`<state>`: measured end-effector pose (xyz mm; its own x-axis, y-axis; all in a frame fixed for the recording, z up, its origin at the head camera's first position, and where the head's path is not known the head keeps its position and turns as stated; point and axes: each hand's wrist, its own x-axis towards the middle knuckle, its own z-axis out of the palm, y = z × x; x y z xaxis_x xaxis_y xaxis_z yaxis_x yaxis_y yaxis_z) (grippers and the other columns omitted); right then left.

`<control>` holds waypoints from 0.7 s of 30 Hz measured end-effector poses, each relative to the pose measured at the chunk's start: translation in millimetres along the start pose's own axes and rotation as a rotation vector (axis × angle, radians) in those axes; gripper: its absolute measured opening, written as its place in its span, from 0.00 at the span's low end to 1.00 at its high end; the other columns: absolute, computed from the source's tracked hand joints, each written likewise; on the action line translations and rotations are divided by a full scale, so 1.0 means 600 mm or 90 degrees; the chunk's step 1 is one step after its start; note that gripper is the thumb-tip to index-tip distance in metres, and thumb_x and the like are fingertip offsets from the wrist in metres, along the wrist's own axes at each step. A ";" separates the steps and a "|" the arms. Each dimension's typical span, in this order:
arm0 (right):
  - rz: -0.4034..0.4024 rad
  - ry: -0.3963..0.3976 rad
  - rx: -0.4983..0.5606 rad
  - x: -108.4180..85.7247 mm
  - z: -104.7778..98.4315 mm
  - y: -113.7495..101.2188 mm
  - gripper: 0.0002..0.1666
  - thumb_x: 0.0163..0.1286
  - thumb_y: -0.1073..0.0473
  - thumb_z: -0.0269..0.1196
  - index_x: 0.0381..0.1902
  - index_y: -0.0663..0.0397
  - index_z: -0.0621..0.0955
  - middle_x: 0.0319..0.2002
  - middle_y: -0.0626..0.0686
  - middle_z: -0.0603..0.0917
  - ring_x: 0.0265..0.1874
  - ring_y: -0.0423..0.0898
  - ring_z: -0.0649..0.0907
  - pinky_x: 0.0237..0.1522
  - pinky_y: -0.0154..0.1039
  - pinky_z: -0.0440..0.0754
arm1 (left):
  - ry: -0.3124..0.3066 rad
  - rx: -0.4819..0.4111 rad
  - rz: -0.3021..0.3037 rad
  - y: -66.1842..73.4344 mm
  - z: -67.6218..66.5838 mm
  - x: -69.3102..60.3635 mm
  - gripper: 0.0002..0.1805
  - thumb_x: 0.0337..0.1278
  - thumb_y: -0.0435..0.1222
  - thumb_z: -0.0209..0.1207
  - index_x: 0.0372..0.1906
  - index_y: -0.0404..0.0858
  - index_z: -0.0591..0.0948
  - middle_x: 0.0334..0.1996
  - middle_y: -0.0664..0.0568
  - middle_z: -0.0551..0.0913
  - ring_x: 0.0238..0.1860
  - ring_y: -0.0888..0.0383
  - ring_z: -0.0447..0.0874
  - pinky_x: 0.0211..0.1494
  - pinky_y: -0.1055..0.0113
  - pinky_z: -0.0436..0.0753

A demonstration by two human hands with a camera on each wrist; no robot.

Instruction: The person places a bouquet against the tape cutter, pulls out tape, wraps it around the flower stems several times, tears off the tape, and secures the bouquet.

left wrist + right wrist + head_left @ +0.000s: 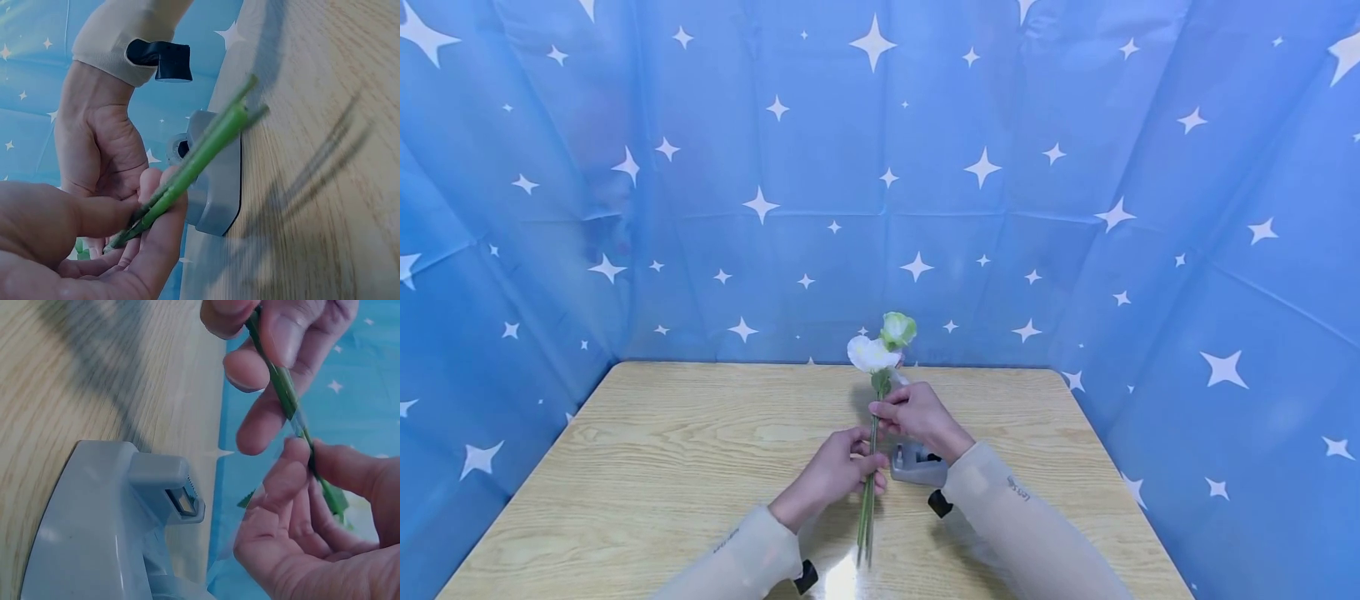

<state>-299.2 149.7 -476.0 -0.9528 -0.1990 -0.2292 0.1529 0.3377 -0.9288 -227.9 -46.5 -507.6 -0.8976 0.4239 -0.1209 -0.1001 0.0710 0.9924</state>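
Together in both hands are a white flower (871, 354) and a green-white flower (898, 330), their green stems (194, 165) bundled. The left hand (838, 471) grips the stems around their middle, thumb against fingers. Higher up, just below the blooms, the right hand (925, 417) pinches the stems between thumb and fingers. Clear tape (299, 420) lies against the stems between the two hands; how far it wraps around them I cannot tell. A grey tape dispenser (916, 468) with a serrated cutter stands on the table below the right hand.
The wooden table (662, 450) carries the dispenser just right of the stems. A blue curtain (820, 150) with white stars surrounds its back and sides. Black wrist mounts (806, 577) stick out from both sleeves near the tabletop.
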 end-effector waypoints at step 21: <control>0.000 -0.046 -0.024 -0.003 -0.020 0.005 0.18 0.85 0.49 0.75 0.54 0.60 0.95 0.41 0.55 0.95 0.47 0.56 0.93 0.56 0.49 0.94 | -0.027 -0.048 0.006 0.003 0.010 -0.002 0.21 0.89 0.21 0.53 0.76 0.19 0.73 0.59 0.26 0.88 0.43 0.56 0.95 0.61 0.49 0.99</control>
<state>-300.0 162.1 -474.7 -0.9311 -0.2645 -0.2514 0.1421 0.3717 -0.9174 -224.2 -41.6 -505.7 -0.8797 0.4626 -0.1105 -0.1249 -0.0005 0.9922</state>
